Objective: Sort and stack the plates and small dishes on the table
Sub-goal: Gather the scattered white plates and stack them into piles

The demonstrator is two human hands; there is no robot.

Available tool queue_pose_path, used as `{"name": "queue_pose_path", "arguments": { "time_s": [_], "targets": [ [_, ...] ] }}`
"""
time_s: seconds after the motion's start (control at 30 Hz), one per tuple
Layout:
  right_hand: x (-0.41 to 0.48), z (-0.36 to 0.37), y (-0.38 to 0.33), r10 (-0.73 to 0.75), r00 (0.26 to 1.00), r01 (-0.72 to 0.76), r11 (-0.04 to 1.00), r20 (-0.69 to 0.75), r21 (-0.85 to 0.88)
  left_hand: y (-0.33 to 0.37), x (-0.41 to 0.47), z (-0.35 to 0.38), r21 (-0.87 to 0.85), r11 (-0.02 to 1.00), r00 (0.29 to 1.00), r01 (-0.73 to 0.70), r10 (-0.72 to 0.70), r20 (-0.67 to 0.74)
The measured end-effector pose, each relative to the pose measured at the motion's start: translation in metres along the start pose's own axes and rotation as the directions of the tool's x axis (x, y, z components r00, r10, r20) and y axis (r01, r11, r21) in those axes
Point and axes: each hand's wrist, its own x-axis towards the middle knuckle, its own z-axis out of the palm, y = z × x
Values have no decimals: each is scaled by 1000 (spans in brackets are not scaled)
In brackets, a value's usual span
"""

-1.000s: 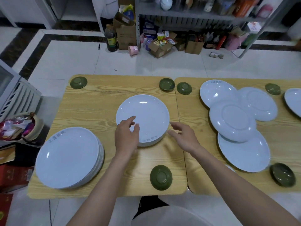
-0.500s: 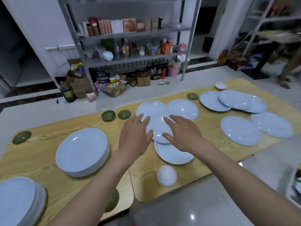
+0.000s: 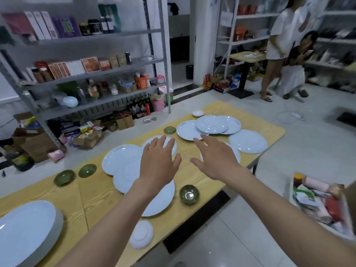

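- At the centre of the frame, the left hand (image 3: 159, 162) is stretched out palm down with fingers spread, holding nothing, above a cluster of overlapping pale blue plates (image 3: 119, 160).
- Just to its right, the right hand (image 3: 217, 158) is also flat and empty, fingers spread, partly covering another pale plate (image 3: 236, 154).
- Further up and right, a second group of overlapping plates (image 3: 211, 125) lies on the wooden table (image 3: 92, 193), with a single plate (image 3: 248, 141) beside it.
- At the lower left corner sits a stack of plates (image 3: 25, 232).
- Small green dishes are scattered about: two at centre left (image 3: 64, 177) (image 3: 87, 170), one near the top group (image 3: 170, 130), one right of the forearms (image 3: 189, 194).
- A small white dish (image 3: 141, 235) lies upside down near the table's lower edge; another (image 3: 198, 113) sits at the far end.
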Motion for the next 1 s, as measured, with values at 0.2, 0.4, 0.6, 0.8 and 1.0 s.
{"name": "queue_pose_path", "arguments": {
  "time_s": [0.2,0.4,0.6,0.8,1.0],
  "targets": [
    [24,-1,68,85,996,-86,996,-32,-11,36,59,32,4,997,997,-79,79,5],
    [78,-2,136,148,989,-149,988,-21,-36,64,134,70,4,995,995,-101,100,20],
    [121,-14,189,175,984,-176,982,-26,-61,92,199,92,-14,989,988,-149,149,37],
    [148,-18,242,203,979,-203,979,-12,-28,123,250,116,8,986,984,-164,163,66],
    [181,-12,309,164,986,-164,986,21,-22,160,291,150,38,993,990,-109,105,89]
  ]
}}
